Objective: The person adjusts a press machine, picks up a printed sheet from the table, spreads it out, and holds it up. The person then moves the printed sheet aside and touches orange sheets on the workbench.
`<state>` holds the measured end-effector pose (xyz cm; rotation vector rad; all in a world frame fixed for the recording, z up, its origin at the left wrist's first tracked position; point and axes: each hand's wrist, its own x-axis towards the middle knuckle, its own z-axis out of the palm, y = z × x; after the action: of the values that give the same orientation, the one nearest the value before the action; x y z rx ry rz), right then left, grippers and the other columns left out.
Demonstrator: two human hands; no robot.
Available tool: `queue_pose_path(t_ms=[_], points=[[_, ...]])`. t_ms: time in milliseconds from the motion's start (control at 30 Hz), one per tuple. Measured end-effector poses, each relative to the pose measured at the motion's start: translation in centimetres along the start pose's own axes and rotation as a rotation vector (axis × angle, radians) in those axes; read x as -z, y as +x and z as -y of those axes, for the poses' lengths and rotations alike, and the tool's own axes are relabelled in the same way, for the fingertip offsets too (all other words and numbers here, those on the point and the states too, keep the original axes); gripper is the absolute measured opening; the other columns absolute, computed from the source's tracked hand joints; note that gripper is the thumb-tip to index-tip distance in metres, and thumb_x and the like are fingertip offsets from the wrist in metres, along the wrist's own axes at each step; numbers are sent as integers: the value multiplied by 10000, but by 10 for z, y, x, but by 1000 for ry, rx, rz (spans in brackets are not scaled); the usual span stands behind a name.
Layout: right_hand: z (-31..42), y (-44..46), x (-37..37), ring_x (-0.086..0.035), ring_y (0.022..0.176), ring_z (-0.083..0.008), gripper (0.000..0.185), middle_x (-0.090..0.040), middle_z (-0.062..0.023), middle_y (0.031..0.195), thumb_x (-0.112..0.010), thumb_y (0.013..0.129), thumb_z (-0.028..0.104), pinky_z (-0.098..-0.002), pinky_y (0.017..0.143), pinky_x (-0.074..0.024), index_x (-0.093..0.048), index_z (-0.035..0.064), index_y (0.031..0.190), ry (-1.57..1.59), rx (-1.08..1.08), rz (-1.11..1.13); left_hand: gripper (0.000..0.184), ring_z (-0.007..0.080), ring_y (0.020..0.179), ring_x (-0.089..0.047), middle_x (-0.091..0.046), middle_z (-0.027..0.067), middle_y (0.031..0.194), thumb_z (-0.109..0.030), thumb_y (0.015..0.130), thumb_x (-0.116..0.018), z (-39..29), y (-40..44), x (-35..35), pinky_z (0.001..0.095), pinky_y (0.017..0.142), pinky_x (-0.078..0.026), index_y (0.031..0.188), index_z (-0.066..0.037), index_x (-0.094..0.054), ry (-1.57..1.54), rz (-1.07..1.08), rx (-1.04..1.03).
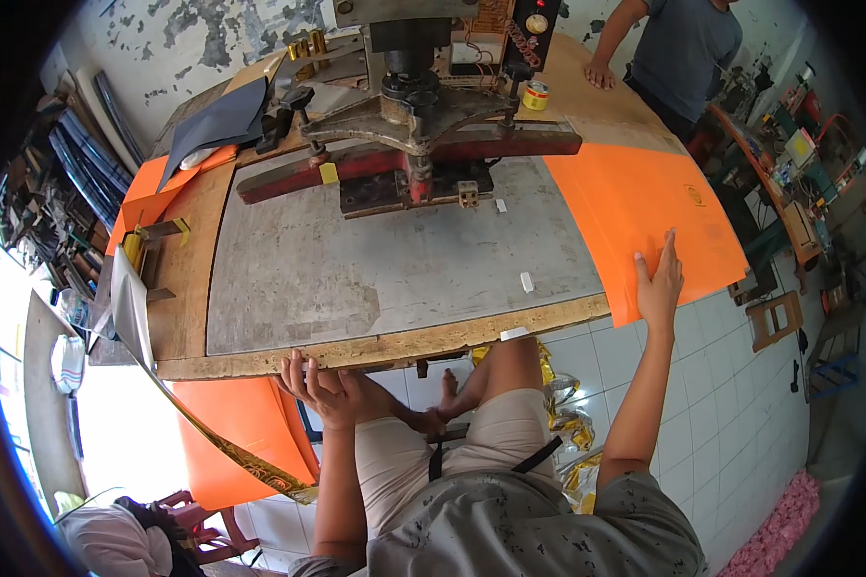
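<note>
My right hand (659, 281) lies with fingers spread on an orange sheet (635, 212) that bears a small printed emblem, at the right end of the table. At the front wooden edge (404, 346) rests my left hand (319, 387), its fingers apart and nothing in them. Between and beyond my hands is the grey metal plate (356, 269), under a press (416, 125) with a red bar. Small white pieces (526, 282) sit on the plate. A gold foil strip (231, 450) hangs down left of my left hand.
More orange sheets (236, 433) are below the table at the left. A dark sheet (216, 125) lies at the back left, and a yellow tin (536, 94) stands behind the press. Another person (683, 58) stands at the back right, one hand on the table. Gold foil (573, 423) lies on the floor.
</note>
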<state>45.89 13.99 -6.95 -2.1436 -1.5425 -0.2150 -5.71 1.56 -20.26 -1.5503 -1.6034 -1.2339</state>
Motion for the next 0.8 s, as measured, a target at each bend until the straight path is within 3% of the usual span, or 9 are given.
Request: queue_pose_path(t_ms=[333,433,533,733,800], points=[[5,-1,6,-346,1467,-320,781,-401,-122,1593,-575,1024,382,-493,1211,-276,-171,96,1628,76,-36,40,511,423,1417,-361,-430,184,1487,-285,967,-580,2,-1,-2,660,1170,-228,1415,-106,-410,-9,-26,-8],[-3,0,-5,-331,1475,-317,766,-441,-97,1570,-552,1034,410,-491,1205,-289,-180,100,1628,35,-9,-58,525,457,1429,-330,-407,197,1506,-285,982,-582,2,-1,-1,663,1162,-229,1422,-73,-389,-6,-4,-27],[-5,2,5,-318,1485,-321,761,-440,-125,1568,-513,1042,468,-492,1208,-283,-196,95,1624,142,-54,63,524,449,1427,-337,-416,196,1500,-277,978,-588,0,0,0,662,1161,-231,1420,-71,-396,-13,-10,-14],[-16,6,36,-431,1434,-301,765,-462,-160,1546,-486,1043,494,-437,1205,-297,-213,68,1617,752,-199,88,505,421,1429,-356,-442,184,1492,-267,965,-584,0,0,2,655,1184,-205,1413,-106,-416,-5,6,5],[-42,13,43,-508,1358,-279,775,-476,-166,1531,-528,1031,457,-410,1172,-344,-211,62,1617,961,-186,-20,500,432,1422,-357,-437,193,1487,-260,966,-589,0,1,5,660,1174,-219,1403,-81,-422,-11,12,-12]])
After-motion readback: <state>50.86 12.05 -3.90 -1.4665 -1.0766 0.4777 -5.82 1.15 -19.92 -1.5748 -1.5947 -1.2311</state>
